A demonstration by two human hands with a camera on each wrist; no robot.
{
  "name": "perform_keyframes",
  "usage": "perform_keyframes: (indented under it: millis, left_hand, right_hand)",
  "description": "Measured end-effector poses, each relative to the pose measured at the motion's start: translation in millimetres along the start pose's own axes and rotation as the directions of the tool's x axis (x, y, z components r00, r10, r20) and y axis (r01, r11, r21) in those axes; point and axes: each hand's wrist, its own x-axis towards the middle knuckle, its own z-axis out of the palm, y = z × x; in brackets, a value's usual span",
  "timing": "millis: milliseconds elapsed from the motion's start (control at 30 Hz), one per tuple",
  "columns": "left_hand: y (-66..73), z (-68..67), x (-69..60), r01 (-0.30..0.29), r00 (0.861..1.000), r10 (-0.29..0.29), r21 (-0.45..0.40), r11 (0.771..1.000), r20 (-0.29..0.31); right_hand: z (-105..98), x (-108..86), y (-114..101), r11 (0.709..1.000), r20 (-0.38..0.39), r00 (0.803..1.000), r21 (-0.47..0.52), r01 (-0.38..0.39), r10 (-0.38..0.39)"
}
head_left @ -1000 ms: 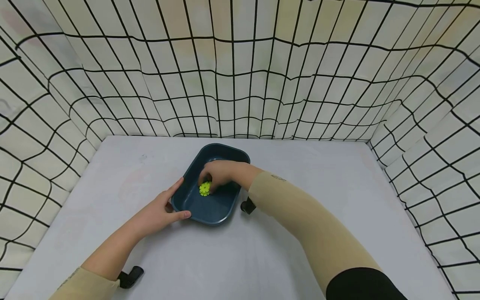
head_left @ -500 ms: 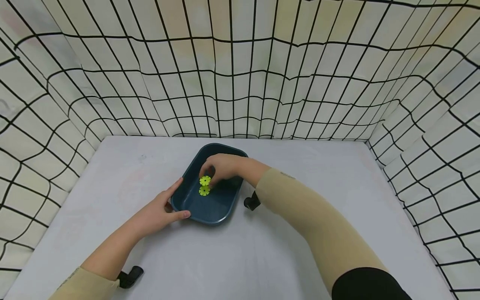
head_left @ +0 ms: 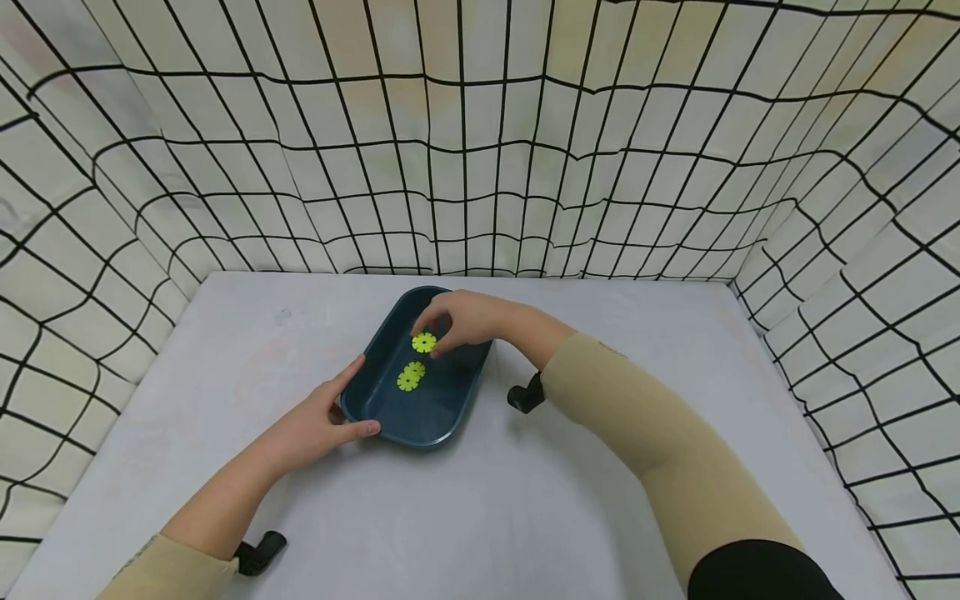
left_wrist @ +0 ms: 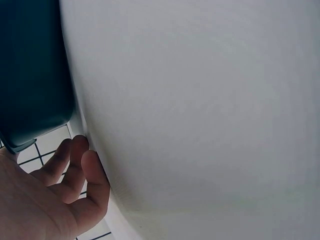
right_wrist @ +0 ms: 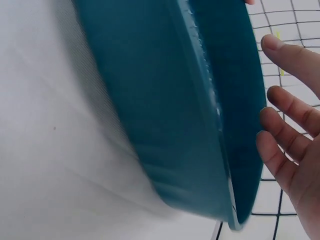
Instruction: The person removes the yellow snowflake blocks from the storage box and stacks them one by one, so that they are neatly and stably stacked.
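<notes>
A dark blue-teal plastic basin point(head_left: 426, 417) lies on the white table. My left hand point(head_left: 315, 425) holds its left rim, thumb and index finger at the near-left corner; its other fingers are curled below the rim in the left wrist view. Over the basin's far part, my right hand point(head_left: 468, 319) pinches a yellow-green notched disc point(head_left: 423, 342) between thumb and fingertips. Beneath, on the basin floor, two more such discs point(head_left: 409, 379) overlap; whether they are joined is too small to tell. In the right wrist view, a disc shows only as thin yellow edges.
The white table point(head_left: 600, 400) extends in front of the basin and to both sides. Black grid netting point(head_left: 465, 167) over pale sheeting rises behind the table and along its left and right. A black wrist mount point(head_left: 527, 394) hangs below my right sleeve; another point(head_left: 260, 553) is by the left.
My right hand has moved away and to the right, carrying a disc. More discs have come into view on the basin floor. My left hand and the basin have stayed put.
</notes>
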Motion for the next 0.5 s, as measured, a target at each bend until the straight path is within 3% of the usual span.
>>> perform_keyframes:
  millis: [233, 500]
  left_hand:
    - [1.1, 1.3, -0.3, 0.01, 1.0, -0.01, 0.02, 1.0, -0.011]
    - [1.9, 1.6, -0.6, 0.006, 1.0, -0.006, 0.018, 1.0, -0.017]
  right_hand:
    - [-10.8, -21.9, 11.8, 0.998, -0.06, 0.998, 0.07, 0.009, -0.005]
    - [-19.7, -53.2, 34.3, 0.993, -0.14, 0.988, 0.109, -0.044, 0.059]
